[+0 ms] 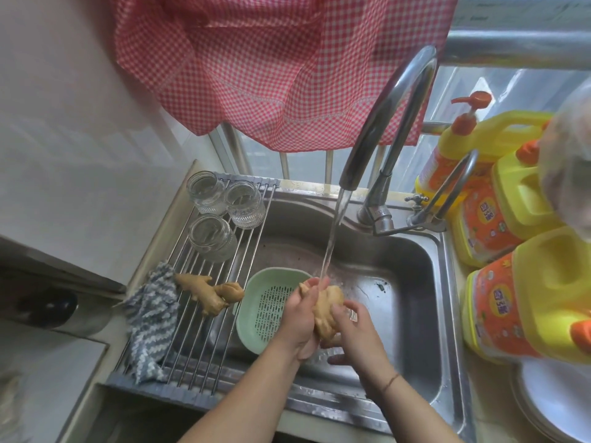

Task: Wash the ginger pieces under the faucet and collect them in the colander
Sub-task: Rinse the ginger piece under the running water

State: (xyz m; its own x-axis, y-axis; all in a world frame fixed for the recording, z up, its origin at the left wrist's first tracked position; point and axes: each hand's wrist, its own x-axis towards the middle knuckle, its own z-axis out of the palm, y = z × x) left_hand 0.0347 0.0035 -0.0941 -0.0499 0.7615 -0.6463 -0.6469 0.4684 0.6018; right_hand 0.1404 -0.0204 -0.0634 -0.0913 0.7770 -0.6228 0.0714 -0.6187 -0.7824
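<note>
a: where's the ginger?
b: one piece of ginger (324, 310) sits between both hands under the water from the faucet (388, 119), over the sink (412, 270).
a: and the hands?
b: left hand (300, 318) and right hand (351, 324) both curl around it, close together.
a: anything else?
b: another ginger piece (211, 294) lies on the rack (204, 353), just beside the green colander (256, 308).

Both hands, left hand (300, 318) and right hand (355, 330), gripping ginger piece (326, 310) under faucet (383, 123) stream, beside colander (256, 282)
</note>
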